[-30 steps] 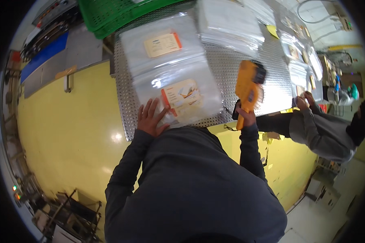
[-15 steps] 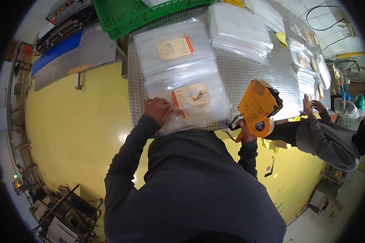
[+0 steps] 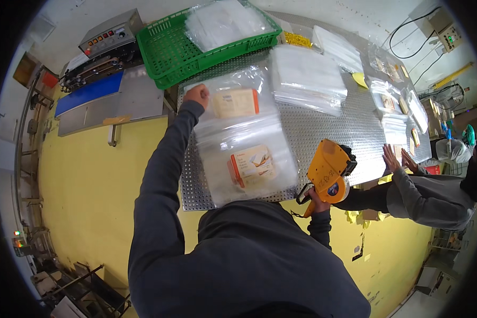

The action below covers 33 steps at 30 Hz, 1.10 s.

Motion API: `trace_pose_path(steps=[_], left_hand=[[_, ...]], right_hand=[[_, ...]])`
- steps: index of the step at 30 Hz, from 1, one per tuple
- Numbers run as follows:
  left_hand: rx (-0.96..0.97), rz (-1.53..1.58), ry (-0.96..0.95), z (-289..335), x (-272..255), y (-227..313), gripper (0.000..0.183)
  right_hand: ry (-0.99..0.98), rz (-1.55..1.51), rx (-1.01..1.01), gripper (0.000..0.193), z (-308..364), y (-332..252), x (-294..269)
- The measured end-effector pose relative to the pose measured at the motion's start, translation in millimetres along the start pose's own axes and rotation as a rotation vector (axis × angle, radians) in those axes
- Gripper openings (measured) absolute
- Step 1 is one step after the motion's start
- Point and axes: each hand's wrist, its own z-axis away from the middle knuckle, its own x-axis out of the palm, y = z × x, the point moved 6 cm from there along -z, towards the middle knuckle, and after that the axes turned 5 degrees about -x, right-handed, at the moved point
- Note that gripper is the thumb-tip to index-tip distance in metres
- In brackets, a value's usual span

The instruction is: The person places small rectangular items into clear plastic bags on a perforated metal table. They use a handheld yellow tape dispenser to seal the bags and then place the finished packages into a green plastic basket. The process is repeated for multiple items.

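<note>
My right hand (image 3: 319,203) is wrapped round the handle of a yellow-orange label gun (image 3: 326,164), held above the table's near edge. My left hand (image 3: 197,94) has curled fingers at the left edge of the far clear plastic bag (image 3: 238,125), and seems to pinch its film; the fingertips are hidden. A cream and orange card (image 3: 235,103) shows through that bag. Closer to my body, another clear bag (image 3: 217,175) lies flat on the pile, with a picture card (image 3: 253,165) inside.
A perforated metal table (image 3: 355,124) bears stacked clear bags (image 3: 307,74). Behind stands a green crate (image 3: 169,66) with more bags. A machine with a control panel (image 3: 111,36) is at the left. At the right, a co-worker's hands (image 3: 395,158) are over the table.
My left hand has moved from the near bag's lower left corner to the far bag's left edge. My right hand still holds the label gun. The view has tilted up, showing more crate.
</note>
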Motion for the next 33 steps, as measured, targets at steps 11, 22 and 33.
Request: trace_pose_path(steps=[11,22,33], left_hand=[[0.205,-0.194,0.327,202,14,24,0.05],[0.208,-0.293,-0.118,321,40,20,0.058],[0.191,-0.214,-0.092,324,33,18,0.054]], right_hand=[[-0.087,0.125,-0.242,0.024,10,-27,1],[-0.657,0.813,-0.134,0.043,-69,-60,35],[-1.076,0.82,0.13,0.053,-129,-11,54]])
